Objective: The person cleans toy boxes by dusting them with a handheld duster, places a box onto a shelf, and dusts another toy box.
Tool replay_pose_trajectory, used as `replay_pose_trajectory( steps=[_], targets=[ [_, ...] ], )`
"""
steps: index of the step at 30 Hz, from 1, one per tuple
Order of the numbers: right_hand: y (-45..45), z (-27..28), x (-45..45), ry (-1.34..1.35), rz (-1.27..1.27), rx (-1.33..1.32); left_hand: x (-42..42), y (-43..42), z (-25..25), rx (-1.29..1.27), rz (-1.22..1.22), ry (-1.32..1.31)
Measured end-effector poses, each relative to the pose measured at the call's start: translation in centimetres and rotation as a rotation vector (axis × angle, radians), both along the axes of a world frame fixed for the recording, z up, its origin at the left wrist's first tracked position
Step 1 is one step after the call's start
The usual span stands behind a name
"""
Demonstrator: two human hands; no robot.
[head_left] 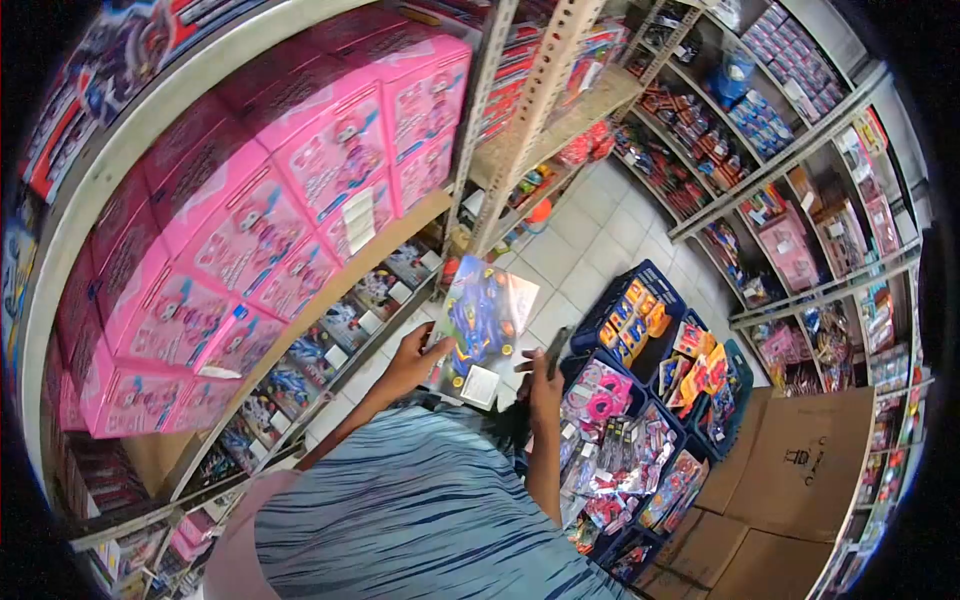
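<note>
A flat toy package (484, 318) with a blue and purple picture and a white label near its lower edge is held up in front of my body. My left hand (418, 358) grips its left edge, thumb on the front. At the lower right of the package is my right hand (543, 385), with a dark, narrow object (555, 350) at its fingers that I cannot make out clearly. Whether this hand also touches the package is unclear.
Pink boxes (245, 225) fill the left shelf, above a row of boxed toys (300, 375). Blue crates (588, 335) of packaged toys stand at my right, beside cardboard boxes (800, 465). Stocked shelves (700, 130) line the far right, past a tiled floor (570, 230).
</note>
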State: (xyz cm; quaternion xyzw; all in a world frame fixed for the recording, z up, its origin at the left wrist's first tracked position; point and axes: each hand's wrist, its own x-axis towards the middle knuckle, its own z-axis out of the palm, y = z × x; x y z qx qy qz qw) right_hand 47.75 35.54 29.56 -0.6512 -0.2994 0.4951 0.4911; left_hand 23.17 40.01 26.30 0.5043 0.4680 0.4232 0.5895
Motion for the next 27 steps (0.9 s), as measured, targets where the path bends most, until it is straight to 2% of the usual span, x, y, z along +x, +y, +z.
replay_pose_trajectory(
  steps=[2,3,5,7,8,11,15,17,19,22,25,26,27],
  targets=[
    [0.8,-0.9,3.5,0.052,-0.11,-0.022,0.4,0.4,-0.1,-0.06,0.056,-0.063],
    [1.5,-3.1,5.6,0.234,-0.166,0.128,0.6,0.5,0.4,-0.079,0.081,-0.079],
    [2.8,-2.3,7.8,0.276,-0.297,0.239,1.0,0.4,1.0,-0.074,0.076,-0.022],
    [2.9,-0.7,9.9,0.376,-0.315,0.275,1.7,0.4,0.8,-0.067,0.069,0.024],
    [3.3,-0.8,10.7,0.31,-0.282,0.26,2.3,0.4,0.2,-0.06,0.064,0.039],
    [3.6,2.9,11.5,0.545,-0.23,0.209,5.1,0.3,-0.8,-0.07,0.031,0.053],
    [2.9,1.2,13.0,0.177,-0.184,0.164,9.4,0.6,0.4,-0.069,0.03,0.077],
    [2.1,2.3,15.1,0.238,-0.043,0.07,11.1,1.0,0.7,-0.116,0.057,0.039],
    [1.9,1.8,17.2,0.296,-0.132,0.088,12.4,1.3,1.4,-0.171,0.06,-0.001],
    [2.2,1.8,19.5,0.615,-0.349,0.189,14.6,1.8,2.8,-0.111,0.061,0.071],
    [2.5,2.2,21.3,0.585,-0.257,0.181,17.0,2.0,3.3,-0.111,0.047,0.027],
    [2.7,0.5,22.2,0.611,-0.224,0.125,17.8,1.9,3.5,-0.101,0.053,0.04],
    [2.6,0.5,22.9,0.6,-0.124,0.084,18.5,2.0,3.7,-0.089,0.06,0.051]
  ],
)
